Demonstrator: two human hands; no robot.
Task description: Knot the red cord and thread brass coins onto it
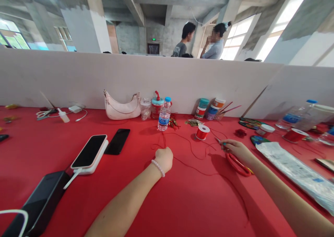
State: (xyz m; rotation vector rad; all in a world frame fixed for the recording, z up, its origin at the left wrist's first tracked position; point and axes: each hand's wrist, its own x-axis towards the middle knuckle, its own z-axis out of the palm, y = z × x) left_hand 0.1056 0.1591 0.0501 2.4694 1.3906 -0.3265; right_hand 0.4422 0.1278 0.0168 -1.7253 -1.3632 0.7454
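My left hand (164, 158), with a pale bead bracelet at the wrist, is closed in a fist low over the red table. Red cord (191, 148) comes out of the fist at its top and right, then trails in loose loops across the cloth. My right hand (236, 150) is closed around the blade end of red-handled scissors (238, 166). The metal tip sticks out to the left of the fingers, and the handles hang below the palm. A spool of red cord (203, 132) stands between the hands, farther back.
Behind my left hand stand a water bottle (164, 117), jars (157, 106) and a white handbag (122, 106). Two phones (90, 152) and a black power bank (39, 198) lie left. Paint jars (200, 108) and a plastic packet (292, 171) are right. A white partition (78, 77) closes the back.
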